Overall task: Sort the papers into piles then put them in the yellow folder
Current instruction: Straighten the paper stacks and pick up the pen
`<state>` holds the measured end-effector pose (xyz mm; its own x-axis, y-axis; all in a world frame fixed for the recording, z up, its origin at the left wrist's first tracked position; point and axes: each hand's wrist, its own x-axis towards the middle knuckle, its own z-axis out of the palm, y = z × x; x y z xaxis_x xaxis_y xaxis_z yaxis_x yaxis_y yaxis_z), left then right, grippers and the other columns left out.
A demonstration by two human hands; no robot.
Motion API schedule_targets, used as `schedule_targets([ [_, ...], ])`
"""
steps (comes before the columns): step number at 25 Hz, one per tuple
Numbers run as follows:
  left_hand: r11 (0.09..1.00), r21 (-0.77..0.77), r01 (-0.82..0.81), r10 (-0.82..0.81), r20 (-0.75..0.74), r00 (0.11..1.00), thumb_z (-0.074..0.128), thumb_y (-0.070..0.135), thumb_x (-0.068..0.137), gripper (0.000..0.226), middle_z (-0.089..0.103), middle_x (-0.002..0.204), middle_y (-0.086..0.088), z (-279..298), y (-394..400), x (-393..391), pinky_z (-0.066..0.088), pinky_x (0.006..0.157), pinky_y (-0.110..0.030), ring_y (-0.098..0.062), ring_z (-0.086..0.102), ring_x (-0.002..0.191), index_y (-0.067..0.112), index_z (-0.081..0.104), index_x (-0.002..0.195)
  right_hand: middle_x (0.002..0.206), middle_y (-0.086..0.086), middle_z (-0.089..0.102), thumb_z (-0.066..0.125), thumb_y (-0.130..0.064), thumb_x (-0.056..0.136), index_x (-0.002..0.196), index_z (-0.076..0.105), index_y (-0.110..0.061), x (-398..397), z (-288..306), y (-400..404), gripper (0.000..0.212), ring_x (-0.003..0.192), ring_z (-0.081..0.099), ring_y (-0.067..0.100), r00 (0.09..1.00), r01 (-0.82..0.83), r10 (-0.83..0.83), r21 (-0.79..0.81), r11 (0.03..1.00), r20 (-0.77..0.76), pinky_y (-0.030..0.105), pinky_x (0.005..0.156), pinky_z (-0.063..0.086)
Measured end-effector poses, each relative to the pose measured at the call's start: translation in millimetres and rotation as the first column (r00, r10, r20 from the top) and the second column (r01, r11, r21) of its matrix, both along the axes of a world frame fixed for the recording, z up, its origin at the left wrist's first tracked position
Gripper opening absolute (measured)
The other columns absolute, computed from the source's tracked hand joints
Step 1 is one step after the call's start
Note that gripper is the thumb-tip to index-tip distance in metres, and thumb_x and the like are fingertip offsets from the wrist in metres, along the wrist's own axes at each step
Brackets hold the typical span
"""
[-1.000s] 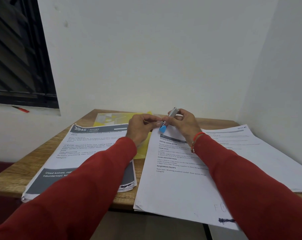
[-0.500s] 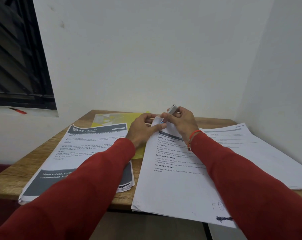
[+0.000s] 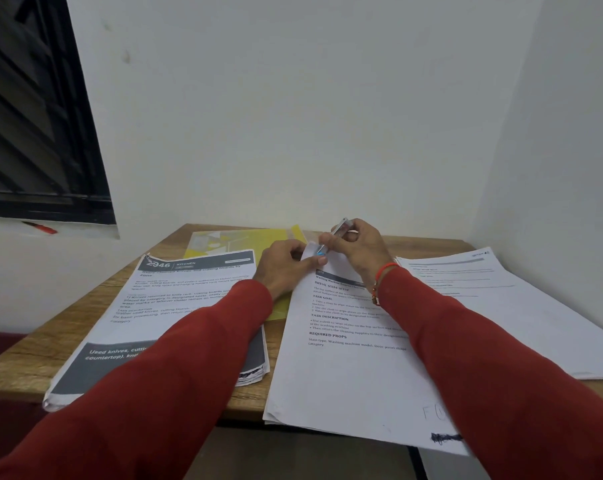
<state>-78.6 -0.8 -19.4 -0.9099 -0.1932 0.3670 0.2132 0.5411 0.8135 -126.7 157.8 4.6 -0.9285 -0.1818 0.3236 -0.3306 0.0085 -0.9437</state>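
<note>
Silver metal stapler w/ a blue tip (image 3: 332, 237) sits pinched in the right hand (image 3: 353, 249), fingers curled round it just above centre of the frame. A sec ago it was clear of the sheets, blue end fully showing; now that end is half hidden behind the lifted top-left corner of the middle white stack of printed papers (image 3: 348, 348), so the corner looks to have gone into its mouth. Left hand (image 3: 284, 268) has closed in too: thumb & forefinger pinch the curled corner right beside the blue tip, other fingers bent under.

Meaning, as I read it: this pile is being fastened, i.e. sorting is about done and binding is under way. Can't tell if the staple has fired.

Outward from there: grey-banner "KITCHEN" paper pile (image 3: 175, 317) lies at lower left, apart from the middle stack. Third white pile (image 3: 501, 306) lies at right, its near edge tucked under the right sleeve. Translucent yellow plastic folder (image 3: 244, 242) lies flat at upper centre-left of the wooden desk (image 3: 33, 358), partly under the kitchen pile and the left wrist; no paper visibly inside yet. Filing is still to do, prob. for all three piles.
</note>
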Motion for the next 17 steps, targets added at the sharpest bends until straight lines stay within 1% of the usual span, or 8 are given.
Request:
schedule_targets([
  [2,0.999,0.025,0.037,-0.036,-0.019,0.999,0.082,0.043,0.078,0.037,0.074,0.098,0.010,-2,-1,-2,0.051,0.072,-0.022,-0.009,0.068,0.091,0.021,0.074,0.106,0.099,0.023,0.074,0.084,-0.013,0.079,0.101,0.061,-0.006,1,-1,5,0.032,0.086,0.071,0.032,0.998,-0.051,0.054,-0.099,0.994,0.030,0.049,0.094,0.055],
  [4,0.994,0.076,0.076,-0.076,0.002,0.997,0.086,0.040,0.075,0.051,0.072,0.107,0.008,-2,-1,-2,0.055,0.078,-0.025,-0.008,0.067,0.099,0.024,0.068,0.120,0.097,0.022,0.070,0.079,-0.009,0.084,0.102,0.058,-0.004,0,2,10,0.028,0.083,0.069,0.028,0.993,-0.094,0.110,-0.260,0.961,0.046,0.043,0.090,0.058],
  [7,0.982,0.151,0.113,-0.125,0.072,0.989,0.085,0.024,0.078,0.060,0.075,0.108,-0.004,-6,-3,-4,0.061,0.079,-0.038,-0.018,0.073,0.093,0.021,0.059,0.132,0.089,0.012,0.061,0.078,-0.010,0.084,0.095,0.053,-0.011,-7,9,26,0.027,0.079,0.066,0.024,0.994,-0.026,0.067,-0.424,0.905,0.083,0.030,0.076,0.059],
  [8,0.984,0.143,0.109,-0.120,0.071,0.990,0.083,0.019,0.081,0.055,0.076,0.106,-0.006,-6,-4,-5,0.062,0.077,-0.038,-0.019,0.074,0.090,0.019,0.061,0.131,0.088,0.010,0.060,0.080,-0.014,0.083,0.097,0.053,-0.012,-12,10,34,0.031,0.080,0.066,0.023,0.995,0.028,0.014,-0.426,0.904,0.096,0.031,0.078,0.059],
  [10,0.988,0.126,0.085,-0.091,0.045,0.995,0.079,0.014,0.084,0.042,0.076,0.102,-0.008,-5,-3,-5,0.062,0.073,-0.035,-0.020,0.074,0.086,0.017,0.065,0.124,0.087,0.003,0.063,0.085,-0.026,0.079,0.095,0.056,-0.017,-23,14,52,0.035,0.081,0.065,0.020,0.979,0.196,-0.170,-0.312,0.930,0.110,0.034,0.082,0.056],
  [12,0.977,0.204,0.057,-0.058,-0.002,0.998,0.076,0.010,0.086,0.032,0.077,0.101,-0.010,0,-2,-3,0.062,0.071,-0.035,-0.022,0.075,0.083,0.016,0.068,0.117,0.088,0.003,0.064,0.087,-0.030,0.076,0.090,0.058,-0.018,-29,20,71,0.035,0.074,0.062,0.016,0.940,0.340,-0.321,-0.252,0.906,0.113,0.031,0.075,0.055],
  [15,0.946,0.325,-0.008,0.023,-0.044,0.999,0.073,0.006,0.087,0.029,0.076,0.099,-0.013,18,-10,3,0.062,0.074,-0.038,-0.028,0.075,0.085,0.011,0.070,0.116,0.091,0.015,0.065,0.088,-0.015,0.075,0.091,0.055,-0.015,-33,20,90,0.037,0.065,0.065,0.019,0.928,0.371,-0.336,-0.369,0.852,0.158,0.028,0.066,0.058],
  [17,0.936,0.349,-0.043,0.068,-0.062,0.996,0.074,0.004,0.086,0.032,0.075,0.100,-0.015,37,-32,7,0.061,0.080,-0.044,-0.032,0.074,0.090,0.010,0.070,0.117,0.093,0.020,0.065,0.086,-0.008,0.076,0.089,0.054,-0.016,-32,15,92,0.035,0.068,0.068,0.024,0.942,0.336,-0.308,-0.334,0.881,0.134,0.030,0.068,0.061],
])
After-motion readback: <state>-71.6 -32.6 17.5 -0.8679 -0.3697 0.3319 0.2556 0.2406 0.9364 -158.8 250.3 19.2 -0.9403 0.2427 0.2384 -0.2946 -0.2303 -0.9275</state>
